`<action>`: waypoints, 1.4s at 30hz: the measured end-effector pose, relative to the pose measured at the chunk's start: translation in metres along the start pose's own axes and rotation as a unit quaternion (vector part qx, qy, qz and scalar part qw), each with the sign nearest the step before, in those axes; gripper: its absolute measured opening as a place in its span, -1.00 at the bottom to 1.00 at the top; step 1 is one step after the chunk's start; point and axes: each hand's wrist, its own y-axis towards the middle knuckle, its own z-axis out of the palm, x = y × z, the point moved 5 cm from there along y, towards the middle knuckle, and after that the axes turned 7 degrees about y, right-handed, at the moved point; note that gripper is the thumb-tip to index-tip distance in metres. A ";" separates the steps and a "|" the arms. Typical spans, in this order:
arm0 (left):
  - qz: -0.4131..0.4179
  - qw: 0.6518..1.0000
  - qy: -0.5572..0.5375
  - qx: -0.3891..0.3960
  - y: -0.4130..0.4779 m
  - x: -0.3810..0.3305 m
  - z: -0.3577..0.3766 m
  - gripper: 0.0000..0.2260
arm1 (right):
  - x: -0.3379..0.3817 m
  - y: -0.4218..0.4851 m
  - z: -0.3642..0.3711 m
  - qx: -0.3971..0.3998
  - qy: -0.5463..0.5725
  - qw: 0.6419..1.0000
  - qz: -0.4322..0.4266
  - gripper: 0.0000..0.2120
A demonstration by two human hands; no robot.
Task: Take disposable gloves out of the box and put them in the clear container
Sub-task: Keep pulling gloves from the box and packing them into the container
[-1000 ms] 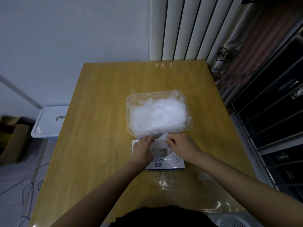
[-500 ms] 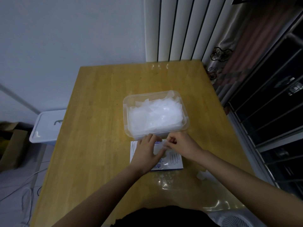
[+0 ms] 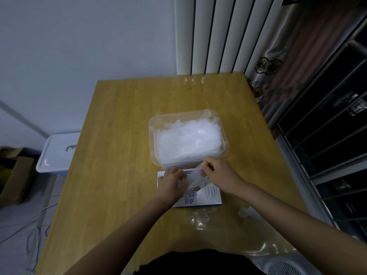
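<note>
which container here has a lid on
The white bin beside the table's left edge is lidded; the clear container on the table stands open.

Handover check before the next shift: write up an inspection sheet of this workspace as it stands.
Surface: wooden table, glossy.
Job's things: clear container heaped with gloves; glove box right in front of it; one glove partly drawn out of the box.
Clutter: crumpled clear film and a white scrap near the front edge.
Hands: right hand pinches the glove; left hand rests on the box, grip unclear.
Cables: cables loose on the floor, left.
Surroundings: white lidded bin, cardboard box, fan, curtain.
</note>
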 end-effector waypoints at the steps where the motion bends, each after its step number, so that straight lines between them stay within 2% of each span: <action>1: -0.003 1.000 0.027 0.014 0.000 0.001 0.001 -0.77 | 0.000 0.000 -0.001 -0.004 -0.002 1.000 0.003 -0.77; 4: -0.004 0.995 0.091 0.039 -0.001 0.001 0.001 -0.67 | 0.002 0.000 -0.005 -0.023 -0.005 1.000 0.009 -0.76; 7: -0.002 0.992 0.118 0.046 0.000 0.000 0.000 -0.66 | 0.007 0.002 -0.018 -0.079 0.005 0.997 -0.001 -0.76; 12: -0.001 0.992 0.116 0.059 0.001 -0.003 -0.004 -0.60 | 0.016 0.009 -0.048 -0.167 0.051 0.984 0.020 -0.74; 18: 0.012 0.994 0.040 0.101 0.004 -0.007 -0.015 -0.46 | 0.041 0.022 -0.085 -0.254 0.056 0.965 -0.030 -0.78; 22: 0.027 0.996 -0.058 0.059 0.008 -0.023 -0.045 -0.53 | 0.054 0.030 -0.089 -0.229 0.025 0.970 -0.081 -0.80; 25: 0.042 0.991 -0.124 -0.010 0.009 -0.043 -0.071 -0.41 | 0.064 0.035 -0.086 -0.200 -0.005 0.974 -0.105 -0.80; 27: 0.037 0.986 -0.152 -0.063 0.014 -0.053 -0.088 -0.42 | 0.073 0.036 -0.081 -0.176 -0.007 0.977 -0.118 -0.75; 29: 0.038 0.981 -0.154 -0.111 0.021 -0.057 -0.100 -0.66 | 0.080 0.038 -0.077 -0.156 0.005 0.980 -0.124 -0.72; 31: 0.036 0.975 -0.168 -0.142 0.028 -0.057 -0.109 -0.94 | 0.079 0.041 -0.071 -0.119 0.060 0.987 -0.088 -0.93; 34: 0.021 0.965 -0.202 -0.163 0.035 -0.051 -0.118 -0.81 | 0.060 0.042 -0.061 -0.028 0.060 0.998 0.007 -0.57; 35: 0.014 0.963 -0.212 -0.164 0.038 -0.048 -0.120 -0.81 | 0.053 0.042 -0.059 -0.014 0.059 0.998 0.012 -0.59; 38: -0.007 0.957 -0.242 -0.158 0.046 -0.036 -0.126 -0.85 | 0.044 0.043 -0.062 -0.037 0.105 0.994 0.002 -0.86; 42: -0.027 0.958 -0.242 -0.154 0.063 -0.024 -0.142 -0.88 | 0.060 0.056 -0.090 -0.117 0.105 0.987 -0.020 -0.91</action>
